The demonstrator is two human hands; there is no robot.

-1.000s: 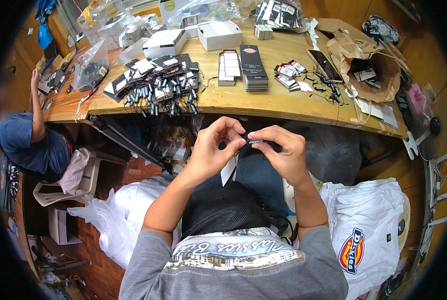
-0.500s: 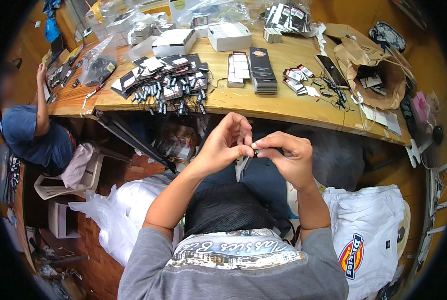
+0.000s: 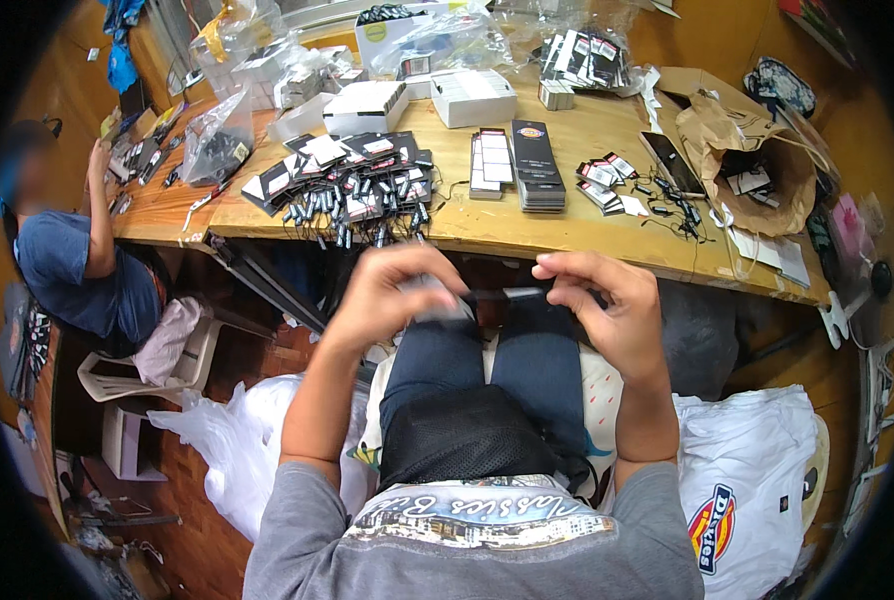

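Above my lap, my left hand (image 3: pixel 392 295) is curled round a pale, flat, tag-like piece (image 3: pixel 439 302), smeared by motion. A thin dark cord (image 3: pixel 487 295) with a small light part runs across from it to my right hand (image 3: pixel 604 300). That hand has its thumb and forefinger bent at the cord's end, the other fingers curled. On the table beyond lies a heap of black and white hang tags (image 3: pixel 367 180), with dark cords and small plastic ends hanging toward the front edge. A neat stack of black tags (image 3: pixel 539 180) stands right of it, beside a white-labelled stack (image 3: pixel 490 165).
Loose cords (image 3: pixel 672 200), small tags (image 3: pixel 609 180) and a phone (image 3: pixel 671 163) lie at right, near a brown paper bag (image 3: pixel 707 130). White boxes (image 3: pixel 474 98) stand behind. Folded white shirts (image 3: pixel 747 450) and a white plastic bag (image 3: pixel 257 440) flank me. A person (image 3: pixel 82 260) sits at left.
My hands have moved apart, the left one leftward and the right one rightward, and the dark cord now spans between them. The whole view has shifted slightly.
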